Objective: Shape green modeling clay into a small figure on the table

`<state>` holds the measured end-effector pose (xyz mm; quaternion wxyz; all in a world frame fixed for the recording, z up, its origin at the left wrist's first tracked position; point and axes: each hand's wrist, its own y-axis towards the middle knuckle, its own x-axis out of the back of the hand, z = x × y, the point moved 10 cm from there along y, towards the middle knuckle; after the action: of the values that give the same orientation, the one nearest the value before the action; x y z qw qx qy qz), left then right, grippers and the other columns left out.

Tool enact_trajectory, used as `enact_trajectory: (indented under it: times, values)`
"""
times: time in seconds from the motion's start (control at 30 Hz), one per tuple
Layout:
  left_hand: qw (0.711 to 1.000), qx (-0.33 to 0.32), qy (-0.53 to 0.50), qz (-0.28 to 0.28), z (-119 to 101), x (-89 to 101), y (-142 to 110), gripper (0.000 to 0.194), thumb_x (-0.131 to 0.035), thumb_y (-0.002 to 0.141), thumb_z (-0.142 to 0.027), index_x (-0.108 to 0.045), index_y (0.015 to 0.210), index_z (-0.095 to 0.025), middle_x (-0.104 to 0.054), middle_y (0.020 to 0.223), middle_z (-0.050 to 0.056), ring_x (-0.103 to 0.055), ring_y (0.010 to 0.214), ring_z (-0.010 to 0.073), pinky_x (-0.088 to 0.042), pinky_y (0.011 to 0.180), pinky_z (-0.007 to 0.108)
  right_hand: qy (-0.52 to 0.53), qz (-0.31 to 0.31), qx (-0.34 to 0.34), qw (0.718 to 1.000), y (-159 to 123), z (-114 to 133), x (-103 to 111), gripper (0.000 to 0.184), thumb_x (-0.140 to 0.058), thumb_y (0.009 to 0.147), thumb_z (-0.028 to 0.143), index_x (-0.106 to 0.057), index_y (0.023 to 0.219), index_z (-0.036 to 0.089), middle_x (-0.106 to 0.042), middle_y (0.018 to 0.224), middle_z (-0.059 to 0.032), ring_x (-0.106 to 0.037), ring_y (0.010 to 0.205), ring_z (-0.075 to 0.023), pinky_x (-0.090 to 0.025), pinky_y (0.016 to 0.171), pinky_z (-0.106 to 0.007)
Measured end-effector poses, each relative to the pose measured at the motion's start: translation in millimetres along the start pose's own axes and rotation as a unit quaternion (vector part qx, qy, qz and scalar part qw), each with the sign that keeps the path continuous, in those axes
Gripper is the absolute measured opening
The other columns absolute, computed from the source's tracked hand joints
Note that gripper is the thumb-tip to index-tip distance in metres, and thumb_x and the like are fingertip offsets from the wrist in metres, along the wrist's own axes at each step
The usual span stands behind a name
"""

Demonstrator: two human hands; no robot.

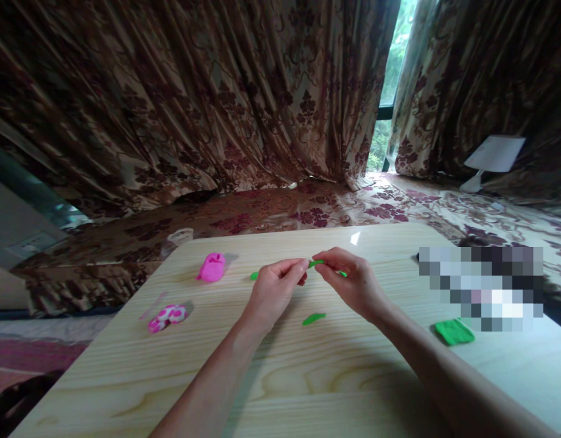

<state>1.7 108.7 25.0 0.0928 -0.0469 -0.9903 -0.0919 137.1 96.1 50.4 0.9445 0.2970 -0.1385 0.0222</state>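
Observation:
Over the middle of a light wooden table, my left hand and my right hand meet and pinch a thin green clay strip between their fingertips. The strip's ends stick out left of my left hand and right of my right hand. A small green clay piece lies flat on the table just below the hands. A green clay slab rests on the table right of my right forearm.
A pink clay lump and a pink-and-white clay shape lie at the left of the table. A clear cup stands by the far left corner. Patterned curtains hang behind; a blurred patch covers the right edge.

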Motion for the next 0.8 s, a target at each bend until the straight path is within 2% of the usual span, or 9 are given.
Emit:
enact_trajectory:
  times: [0.1,0.2,0.3,0.47,0.63,0.7,0.8]
  values:
    - [1.0,0.002,-0.003,0.007,-2,-2.5,-1,0.024,-0.058,0.074,-0.036,-0.07,0.08,-0.015,-0.06,0.064,0.001,-0.051,0.065,0.0128,-0.04,0.065,0.024,-0.004,0.011,0.015,1.0,1,5,-1,0.015,-0.056,0.08,0.02,-0.065,0.092,0.019,-0.059,0.078,-0.0027,-0.058,0.069,-0.012,-0.047,0.059,-0.023]
    - [1.0,-0.001,0.008,0.002,-4,-0.5,-1,0.024,-0.058,0.074,-0.037,-0.068,0.07,-0.015,-0.058,0.06,0.0,-0.05,0.062,0.0121,-0.039,0.064,0.024,0.003,0.015,0.016,1.0,3,8,1,0.018,-0.056,0.08,0.02,-0.065,0.095,0.019,-0.058,0.079,-0.003,-0.058,0.07,-0.0123,-0.048,0.061,-0.024]
    - [1.0,-0.003,0.013,0.017,-7,-2.5,-2,0.028,-0.055,0.076,-0.039,-0.066,0.064,-0.015,-0.058,0.058,0.0,-0.05,0.061,0.0125,-0.038,0.064,0.025,0.005,0.023,0.009,1.0,4,8,2,0.014,-0.056,0.08,0.021,-0.066,0.089,0.019,-0.06,0.08,-0.0036,-0.059,0.073,-0.0134,-0.049,0.063,-0.025]
    - [1.0,-0.004,0.01,0.027,-10,-5.0,-4,0.025,-0.059,0.073,-0.036,-0.07,0.085,-0.017,-0.062,0.068,0.0,-0.052,0.066,0.0131,-0.039,0.064,0.024,0.009,0.014,-0.009,1.0,4,3,5,0.013,-0.055,0.081,0.024,-0.066,0.085,0.018,-0.061,0.08,-0.0039,-0.059,0.075,-0.0142,-0.049,0.064,-0.025]
    - [0.997,-0.024,0.051,0.044,-11,-6.7,-4,0.024,-0.055,0.077,-0.035,-0.071,0.079,-0.017,-0.062,0.065,0.0,-0.052,0.066,0.0132,-0.039,0.065,0.024,0.018,0.018,-0.019,0.999,3,0,3,0.013,-0.055,0.081,0.024,-0.066,0.085,0.018,-0.062,0.081,-0.0039,-0.059,0.075,-0.0142,-0.049,0.064,-0.025]
    - [0.997,-0.018,0.047,0.058,-9,-8.5,-3,0.025,-0.055,0.077,-0.035,-0.071,0.085,-0.018,-0.066,0.074,0.002,-0.056,0.073,0.0153,-0.041,0.07,0.025,0.015,0.013,-0.017,1.0,4,2,5,0.013,-0.054,0.081,0.023,-0.066,0.085,0.017,-0.062,0.081,-0.0038,-0.059,0.075,-0.014,-0.048,0.064,-0.025]
    - [0.999,-0.015,0.02,0.04,-11,-3.8,-2,0.03,-0.054,0.078,-0.036,-0.068,0.1,-0.019,-0.068,0.098,0.006,-0.057,0.091,0.019,-0.041,0.081,0.028,-0.017,0.009,0.001,1.0,5,8,9,0.014,-0.053,0.081,0.021,-0.066,0.084,0.018,-0.061,0.079,-0.0035,-0.059,0.072,-0.0131,-0.047,0.063,-0.024]
